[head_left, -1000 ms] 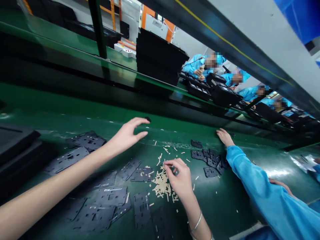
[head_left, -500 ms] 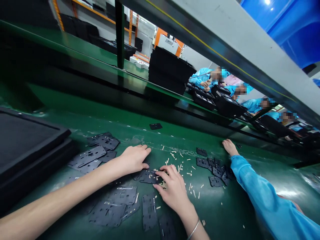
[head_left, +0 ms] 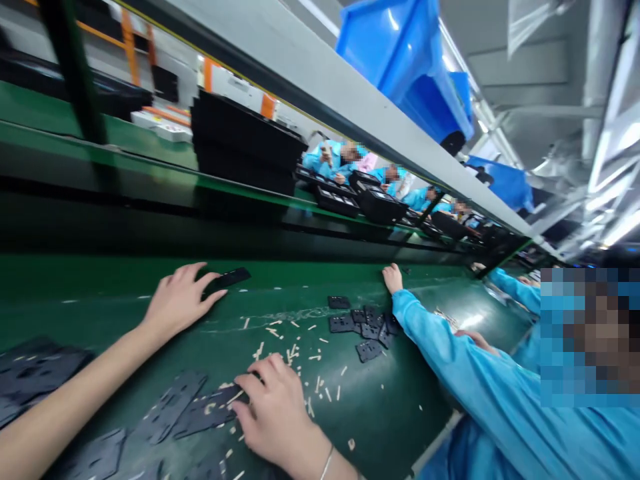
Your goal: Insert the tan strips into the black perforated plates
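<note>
1. A small black plate (head_left: 229,279) is being touched by the widely spread left hand (head_left: 179,301) near the far side of the green conveyor belt (head_left: 400,387).
2. A perforated black plate (head_left: 207,412) is being covered by the curled right hand (head_left: 275,417) among pale slivers (head_left: 295,357); whether it is being gripped cannot be told.

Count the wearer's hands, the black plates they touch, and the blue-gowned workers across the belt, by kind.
Wearer's hands: 2 (left hand, right hand)
Black plates touched: 2 (black plate at the left hand, black plate under the right hand)
Clearly visible workers in blue gowns across the belt: 4
Total: 8
</note>
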Available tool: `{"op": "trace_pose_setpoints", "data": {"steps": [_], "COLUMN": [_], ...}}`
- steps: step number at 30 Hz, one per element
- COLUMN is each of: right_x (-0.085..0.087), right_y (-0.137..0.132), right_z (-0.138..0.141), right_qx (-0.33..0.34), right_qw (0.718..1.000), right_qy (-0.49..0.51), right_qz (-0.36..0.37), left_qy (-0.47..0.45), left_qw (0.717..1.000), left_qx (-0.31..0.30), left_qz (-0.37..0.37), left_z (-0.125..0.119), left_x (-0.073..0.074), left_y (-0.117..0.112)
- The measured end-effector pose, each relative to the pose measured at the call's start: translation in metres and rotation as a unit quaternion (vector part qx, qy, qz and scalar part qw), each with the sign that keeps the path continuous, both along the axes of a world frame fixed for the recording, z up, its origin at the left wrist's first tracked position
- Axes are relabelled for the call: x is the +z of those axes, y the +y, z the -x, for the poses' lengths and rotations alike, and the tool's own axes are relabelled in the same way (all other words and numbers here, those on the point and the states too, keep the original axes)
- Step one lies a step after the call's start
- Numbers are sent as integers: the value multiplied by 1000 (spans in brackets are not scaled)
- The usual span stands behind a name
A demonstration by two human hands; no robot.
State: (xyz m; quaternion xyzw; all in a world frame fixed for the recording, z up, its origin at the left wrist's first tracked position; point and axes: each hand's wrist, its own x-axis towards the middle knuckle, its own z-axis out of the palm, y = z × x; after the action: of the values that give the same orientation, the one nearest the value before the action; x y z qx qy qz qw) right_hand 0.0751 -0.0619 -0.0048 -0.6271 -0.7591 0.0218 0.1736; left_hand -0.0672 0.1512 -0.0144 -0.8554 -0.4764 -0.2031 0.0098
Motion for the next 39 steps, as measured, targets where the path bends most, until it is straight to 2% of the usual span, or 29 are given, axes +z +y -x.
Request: {"op": "trace_pose_setpoints", "data": {"steps": [3,8,14,18,22,27,31,36,39], "right_x": [0,-4,-10,-8,-5,-8,-11,-13,-12], "right_y": [1,-4,-8,-7,-6,-6,-6,-4,-3], "right_z": [-3,1,9,8,7,7,6,5,5], "right_qx": [-4,31,87,89,91,90,93,94,93], "right_qw": [1000,997,994,993,993,994,993,993,993], "right_qy": [-28,-67,-72,-76,-73,-58,-69,-75,-70], "right_qz": [-13,-25,0,5,-8,-13,-2,2,-1], "left_qy": [19,33,-35,-29,-40,-31,14,13,21], "left_qw": [999,999,998,997,998,998,997,997,996], "left_qx": [-8,-9,-9,-16,-9,-33,-69,-72,-81], "left_qz": [-25,29,53,75,57,37,24,10,25], "left_z": [2,0,3,4,6,5,2,0,-1], "left_x": [0,0,8,-6,-18,-20,-26,-31,-31], "left_y": [-3,-1,-6,5,15,14,15,17,16]}}
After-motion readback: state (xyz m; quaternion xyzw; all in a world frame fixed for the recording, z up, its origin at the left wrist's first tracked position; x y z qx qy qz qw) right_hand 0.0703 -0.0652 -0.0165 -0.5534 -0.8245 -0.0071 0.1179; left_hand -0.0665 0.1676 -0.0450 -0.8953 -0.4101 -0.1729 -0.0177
